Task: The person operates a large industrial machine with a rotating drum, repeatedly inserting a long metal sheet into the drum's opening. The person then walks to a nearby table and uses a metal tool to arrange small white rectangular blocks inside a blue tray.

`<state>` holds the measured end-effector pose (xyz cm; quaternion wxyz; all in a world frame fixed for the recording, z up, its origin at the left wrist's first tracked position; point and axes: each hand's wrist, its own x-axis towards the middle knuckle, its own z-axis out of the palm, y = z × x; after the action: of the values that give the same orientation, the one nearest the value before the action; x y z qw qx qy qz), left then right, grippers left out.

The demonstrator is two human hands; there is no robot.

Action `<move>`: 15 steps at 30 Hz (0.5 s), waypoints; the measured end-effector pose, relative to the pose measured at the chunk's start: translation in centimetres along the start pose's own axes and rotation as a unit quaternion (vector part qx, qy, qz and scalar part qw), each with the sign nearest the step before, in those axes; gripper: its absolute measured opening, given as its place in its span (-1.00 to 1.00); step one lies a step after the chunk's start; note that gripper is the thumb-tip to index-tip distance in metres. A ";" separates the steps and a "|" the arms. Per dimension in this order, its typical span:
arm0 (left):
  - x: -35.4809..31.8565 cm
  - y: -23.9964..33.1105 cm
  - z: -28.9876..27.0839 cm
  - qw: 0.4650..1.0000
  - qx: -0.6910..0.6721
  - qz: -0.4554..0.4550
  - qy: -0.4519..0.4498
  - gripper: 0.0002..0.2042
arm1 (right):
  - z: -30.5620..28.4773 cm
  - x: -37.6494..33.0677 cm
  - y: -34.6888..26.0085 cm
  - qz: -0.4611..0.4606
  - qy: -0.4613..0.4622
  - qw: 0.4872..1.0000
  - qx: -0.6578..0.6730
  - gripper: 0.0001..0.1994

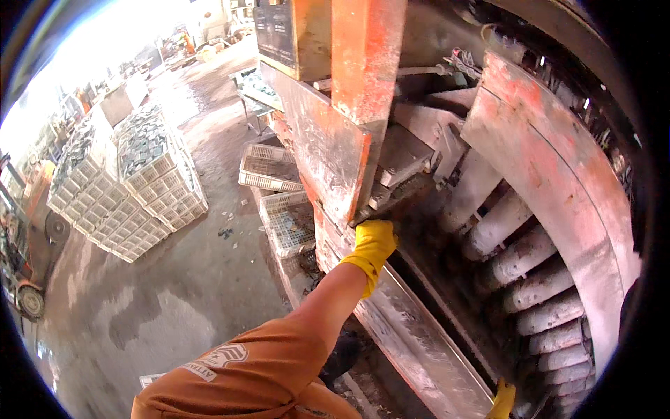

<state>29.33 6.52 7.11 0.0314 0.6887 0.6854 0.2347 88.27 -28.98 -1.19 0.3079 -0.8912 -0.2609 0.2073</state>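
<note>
"Along the right side, what is the largest unit?"

"Machine [321, 153]: worn orange paint over scuffed metal. Its curved plate [551, 160] arcs beside rounded, dust-coated rollers [537, 286]."

"State of progress?"

"Stack of crates [132, 220], pale slatted plastic: top crates appear full. Two low crates near the machine, one nearer [296, 250] and one behind [262, 181], look far from full. Work remaining cannot be determined."

"Position of the ledge [412, 335]?"

"Long, straight, scraped metal, set diagonally between hands and beside the rollers. Left hand [377, 239], yellow-gloved, is at its upper end; right hand [501, 401], gloved alike, is near its lower end."

"Grip?"

"Left: knuckles visible, fingertips hidden; closure cannot be told. Right: cut by the picture's edge; likewise."

"Smallest items?"

"Dark, flat, angular pieces [139, 150] in the stack."
</note>
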 end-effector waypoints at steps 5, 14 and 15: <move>0.9 0.2 -0.4 0.998 0.036 -0.017 -0.039 -0.58 | -0.9 -3.4 -5.6 0.052 -0.062 0.989 -0.126 -0.50; 4.0 -1.7 1.2 0.991 0.082 -0.047 -0.093 -0.54 | 0.0 -1.9 -9.8 0.004 0.007 0.959 -0.284 -0.42; 4.2 -1.2 0.9 0.993 0.095 -0.041 -0.065 -0.53 | 0.2 -0.7 -8.8 0.005 0.025 0.960 -0.278 -0.38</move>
<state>28.32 10.84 7.02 0.0199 0.6738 0.7285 0.1223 84.65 -23.32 4.57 0.0533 -0.9478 -0.2961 0.1054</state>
